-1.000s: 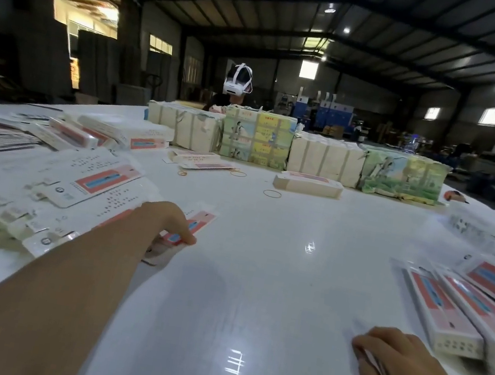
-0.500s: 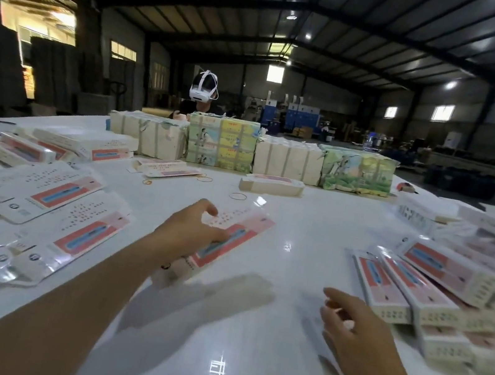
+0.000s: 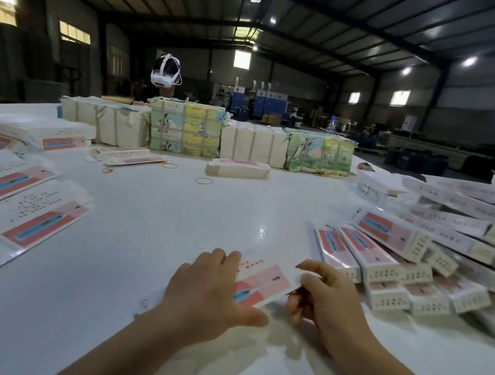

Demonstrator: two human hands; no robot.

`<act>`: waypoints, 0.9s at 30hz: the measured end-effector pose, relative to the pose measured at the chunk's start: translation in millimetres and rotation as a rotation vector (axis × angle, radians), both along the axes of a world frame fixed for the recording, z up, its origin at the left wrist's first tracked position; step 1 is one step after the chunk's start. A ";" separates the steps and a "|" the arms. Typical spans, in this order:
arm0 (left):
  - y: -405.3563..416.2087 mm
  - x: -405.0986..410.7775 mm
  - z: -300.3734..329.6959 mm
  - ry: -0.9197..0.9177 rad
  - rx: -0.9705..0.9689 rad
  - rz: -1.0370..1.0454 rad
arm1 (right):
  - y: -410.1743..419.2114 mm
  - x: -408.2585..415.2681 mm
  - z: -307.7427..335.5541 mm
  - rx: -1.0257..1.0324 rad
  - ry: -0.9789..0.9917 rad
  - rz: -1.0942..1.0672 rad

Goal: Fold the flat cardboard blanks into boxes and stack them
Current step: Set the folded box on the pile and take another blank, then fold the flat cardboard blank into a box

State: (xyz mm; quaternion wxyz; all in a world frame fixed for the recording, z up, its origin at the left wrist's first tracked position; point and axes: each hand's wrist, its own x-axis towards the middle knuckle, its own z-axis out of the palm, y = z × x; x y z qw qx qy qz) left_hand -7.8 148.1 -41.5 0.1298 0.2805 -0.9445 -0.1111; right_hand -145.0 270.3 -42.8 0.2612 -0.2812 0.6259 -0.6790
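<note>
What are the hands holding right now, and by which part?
One flat cardboard blank between both hands: left hand grips its near left end, right hand pinches its right edge.

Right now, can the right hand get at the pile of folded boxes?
Probably yes: the right hand grips the blank, but the pile of folded boxes lies just beside it with nothing between.
</note>
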 end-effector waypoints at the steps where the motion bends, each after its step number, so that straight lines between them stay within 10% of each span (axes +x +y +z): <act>1: -0.1 0.1 -1.4 0.027 -0.013 0.013 | 1.5 2.0 0.0 0.014 0.037 -0.029; 9: 1.4 1.3 -1.2 0.134 -0.235 0.106 | 4.9 6.6 -6.3 0.265 0.663 0.063; 17: 8.1 -0.3 -1.9 0.161 -0.330 0.120 | 3.1 -1.8 1.3 -0.040 -0.275 0.324; 27: 0.9 6.9 4.7 0.107 -0.027 -0.018 | 10.6 2.6 1.2 0.008 0.167 0.368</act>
